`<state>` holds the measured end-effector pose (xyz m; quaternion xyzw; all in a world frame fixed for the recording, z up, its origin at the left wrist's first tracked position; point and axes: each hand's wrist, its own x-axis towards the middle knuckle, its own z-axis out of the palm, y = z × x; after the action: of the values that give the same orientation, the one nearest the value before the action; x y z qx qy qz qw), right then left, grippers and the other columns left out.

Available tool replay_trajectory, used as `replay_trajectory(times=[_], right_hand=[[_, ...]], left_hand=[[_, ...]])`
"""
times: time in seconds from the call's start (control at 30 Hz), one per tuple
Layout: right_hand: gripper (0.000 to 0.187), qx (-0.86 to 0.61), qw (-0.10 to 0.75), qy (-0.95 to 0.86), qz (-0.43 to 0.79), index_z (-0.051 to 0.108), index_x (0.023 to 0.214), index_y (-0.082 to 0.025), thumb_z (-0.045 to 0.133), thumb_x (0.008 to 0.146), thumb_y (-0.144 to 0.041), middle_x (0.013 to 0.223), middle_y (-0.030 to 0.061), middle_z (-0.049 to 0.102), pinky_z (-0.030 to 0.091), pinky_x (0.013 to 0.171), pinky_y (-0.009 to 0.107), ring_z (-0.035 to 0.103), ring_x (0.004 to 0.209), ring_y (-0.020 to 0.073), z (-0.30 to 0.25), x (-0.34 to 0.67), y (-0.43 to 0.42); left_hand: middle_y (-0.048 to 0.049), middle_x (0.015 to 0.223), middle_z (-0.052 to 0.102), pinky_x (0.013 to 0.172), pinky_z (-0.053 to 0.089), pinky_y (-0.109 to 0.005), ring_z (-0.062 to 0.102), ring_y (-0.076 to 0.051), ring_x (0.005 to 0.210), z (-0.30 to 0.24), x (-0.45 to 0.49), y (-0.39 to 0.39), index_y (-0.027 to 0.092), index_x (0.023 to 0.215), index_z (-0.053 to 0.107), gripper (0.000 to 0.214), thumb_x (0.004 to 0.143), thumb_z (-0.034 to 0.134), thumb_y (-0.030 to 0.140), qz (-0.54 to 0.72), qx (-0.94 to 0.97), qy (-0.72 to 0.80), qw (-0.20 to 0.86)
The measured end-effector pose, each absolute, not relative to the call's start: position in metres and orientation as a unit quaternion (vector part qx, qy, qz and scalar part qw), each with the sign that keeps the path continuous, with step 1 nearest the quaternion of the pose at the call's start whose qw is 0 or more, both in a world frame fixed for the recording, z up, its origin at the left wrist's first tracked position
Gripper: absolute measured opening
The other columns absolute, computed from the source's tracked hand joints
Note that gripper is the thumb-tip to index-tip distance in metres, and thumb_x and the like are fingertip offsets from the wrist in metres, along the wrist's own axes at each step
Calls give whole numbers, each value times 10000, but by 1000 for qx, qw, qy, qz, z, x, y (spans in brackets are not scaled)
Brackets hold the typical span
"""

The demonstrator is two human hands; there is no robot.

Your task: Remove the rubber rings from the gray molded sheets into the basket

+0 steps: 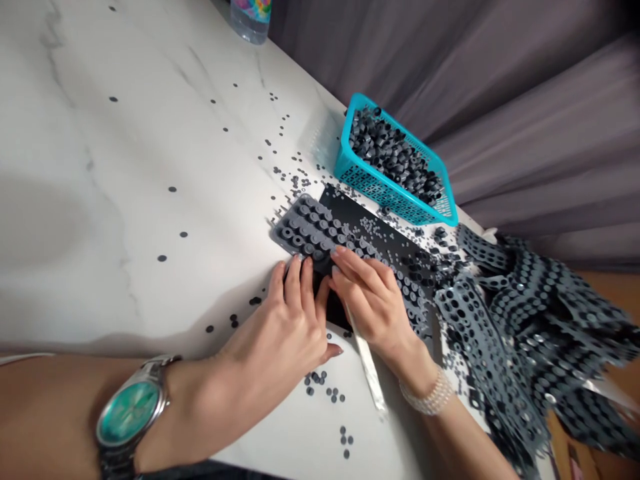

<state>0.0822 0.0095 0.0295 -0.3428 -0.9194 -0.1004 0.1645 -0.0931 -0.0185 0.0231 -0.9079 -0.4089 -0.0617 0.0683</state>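
Note:
A dark grey moulded rubber sheet [313, 223] with rows of round raised cups lies in front of me, partly on a flat black board [357, 210]. My left hand [295, 313] has its fingers bent onto the near edge of the sheet, gripping it there, with the thumb sticking out below. Close against it, my right hand [373, 300] is closed around a slim white-wrapped stick [369, 377], whose lower end points towards me. The stick's upper end and the fingertips' contact with the sheet are partly hidden by the fingers.
A turquoise basket [400, 190] full of small black rubber parts stands behind the board. Punched-out sheets [490, 340] are heaped at the right. Small black discs [315, 380] are scattered over the white marbled table [100, 220]. A bottle [251, 23] stands at the far edge, by a grey curtain [500, 87].

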Motion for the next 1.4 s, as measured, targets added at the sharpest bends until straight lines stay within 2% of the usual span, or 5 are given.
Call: replay_trajectory(times=[0.27, 0.63, 0.93, 1.2, 1.4], right_hand=[[210, -492, 326, -793, -148, 547, 1015, -204, 548, 866, -56, 1222, 151, 653, 507, 847, 379, 643, 1103, 246, 22, 92, 6], [175, -415, 245, -876, -33, 531, 1003, -216, 578, 883, -97, 1153, 124, 697, 477, 896, 420, 559, 1233, 261, 27, 83, -3], [114, -370, 201, -903, -88, 568, 991, -197, 576, 897, -132, 1123, 118, 714, 451, 923, 392, 572, 1219, 246, 31, 83, 2], [202, -309, 122, -934, -131, 577, 1043, -149, 403, 953, -100, 1239, 176, 644, 453, 958, 378, 504, 1287, 199, 32, 87, 7], [153, -406, 209, -870, -187, 551, 1028, -193, 497, 924, -95, 1271, 161, 626, 452, 937, 391, 539, 1253, 224, 34, 92, 25]], left_hand=[[-343, 1296, 512, 983, 427, -531, 502, -442, 1233, 25, -93, -19, -11, 1332, 515, 811, 834, 513, 629, -46, -905, -416, 74], [-359, 1294, 504, 987, 426, -540, 492, -455, 1235, 24, -94, -18, -22, 1308, 538, 812, 829, 518, 633, -58, -906, -415, 69], [-375, 1277, 508, 983, 425, -546, 500, -465, 1223, 22, -93, -18, -55, 1240, 587, 768, 852, 507, 603, -65, -908, -409, 66], [-364, 1264, 531, 978, 427, -542, 512, -459, 1212, 23, -94, -18, -54, 1236, 590, 767, 836, 534, 597, -61, -907, -410, 77], [-357, 1269, 535, 981, 413, -539, 513, -451, 1217, 24, -93, -19, -26, 1315, 530, 786, 850, 504, 608, -52, -903, -418, 84]])
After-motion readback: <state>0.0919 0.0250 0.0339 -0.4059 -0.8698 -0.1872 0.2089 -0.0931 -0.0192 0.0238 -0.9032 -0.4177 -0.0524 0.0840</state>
